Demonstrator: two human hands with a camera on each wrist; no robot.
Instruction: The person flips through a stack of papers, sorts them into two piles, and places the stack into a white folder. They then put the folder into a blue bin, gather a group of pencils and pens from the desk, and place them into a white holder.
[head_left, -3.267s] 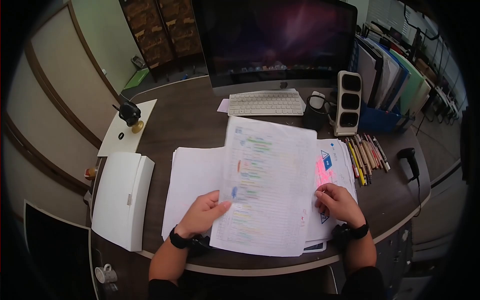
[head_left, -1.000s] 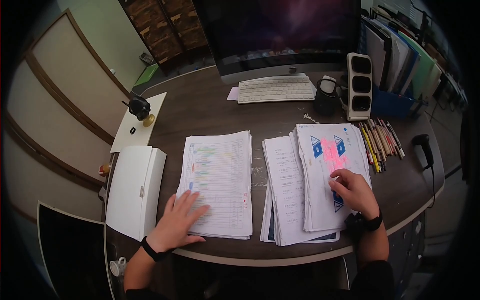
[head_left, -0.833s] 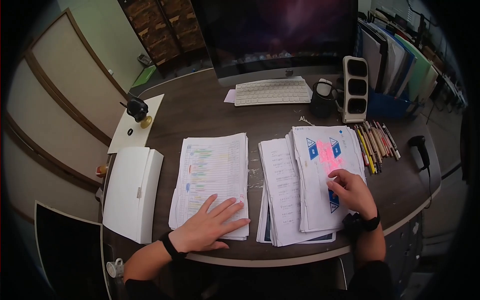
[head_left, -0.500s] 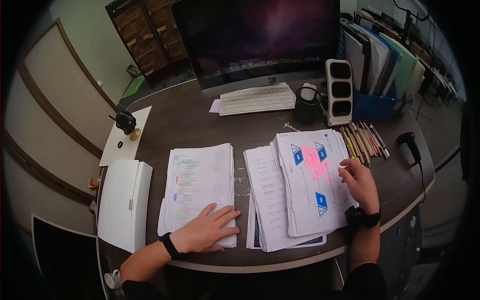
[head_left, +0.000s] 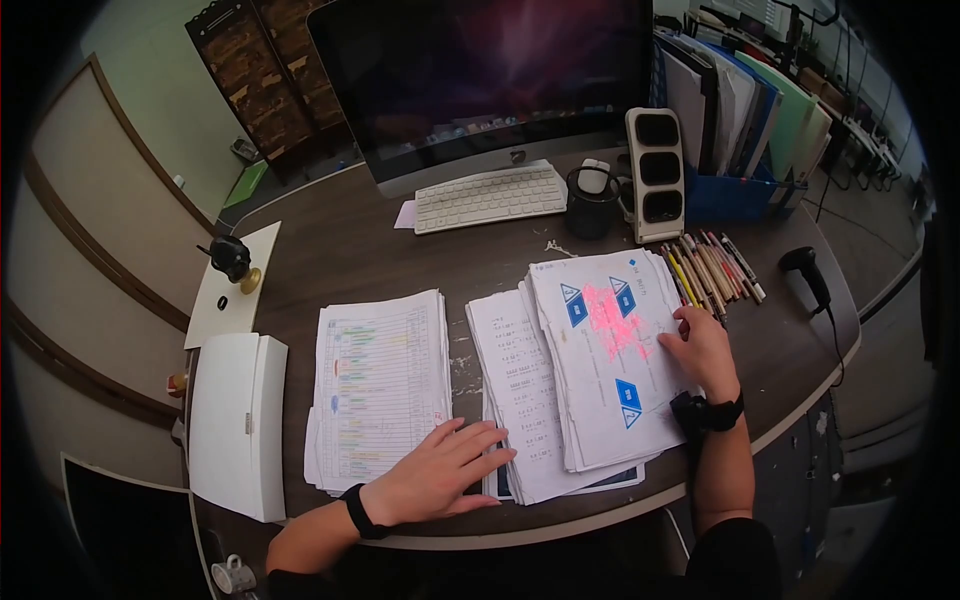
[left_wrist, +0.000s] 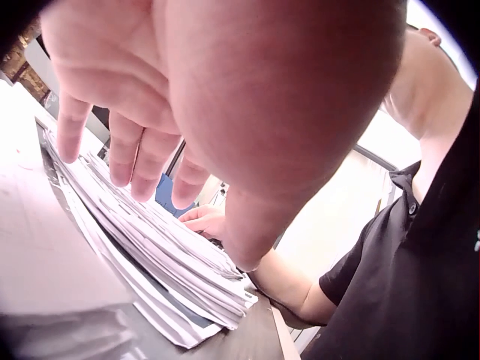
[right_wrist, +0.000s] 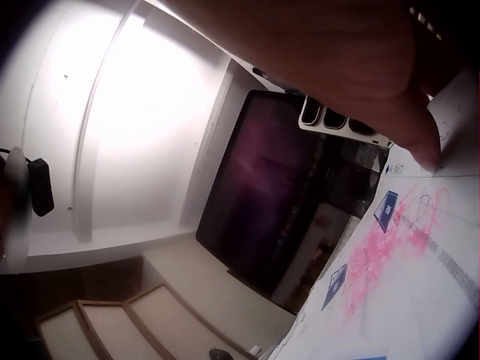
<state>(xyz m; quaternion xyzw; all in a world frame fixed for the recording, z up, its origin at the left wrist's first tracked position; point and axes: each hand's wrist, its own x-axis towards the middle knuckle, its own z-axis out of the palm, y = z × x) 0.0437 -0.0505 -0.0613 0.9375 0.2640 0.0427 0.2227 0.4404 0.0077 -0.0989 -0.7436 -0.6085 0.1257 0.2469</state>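
Observation:
My left hand (head_left: 437, 472) is spread palm down between two paper piles. Its fingertips reach the left edge of the middle papers (head_left: 520, 400), which carry handwritten lines. To its left lies a stack of printed sheets (head_left: 385, 370) with coloured highlighter rows. My right hand (head_left: 703, 350) rests at the right edge of the right stack (head_left: 610, 390), fingers loosely bent. That stack's top sheet has blue shapes and a pink scribble (right_wrist: 375, 259). In the right wrist view a fingertip (right_wrist: 427, 159) is right at this sheet. The left wrist view shows the stacked paper edges (left_wrist: 150, 225) side on.
Coloured pencils (head_left: 715, 270) lie right of the stacks, and a black handheld scanner (head_left: 808, 280) beyond them. Behind are a keyboard (head_left: 490, 198), a black mesh cup (head_left: 592, 208), a white three-slot holder (head_left: 657, 175) and a monitor (head_left: 490, 80). A white box (head_left: 235, 425) stands left.
The highlighted stack came down on the left, out of both hands. My left hand slid right across it to the middle papers. My right hand shifted to the right stack's edge.

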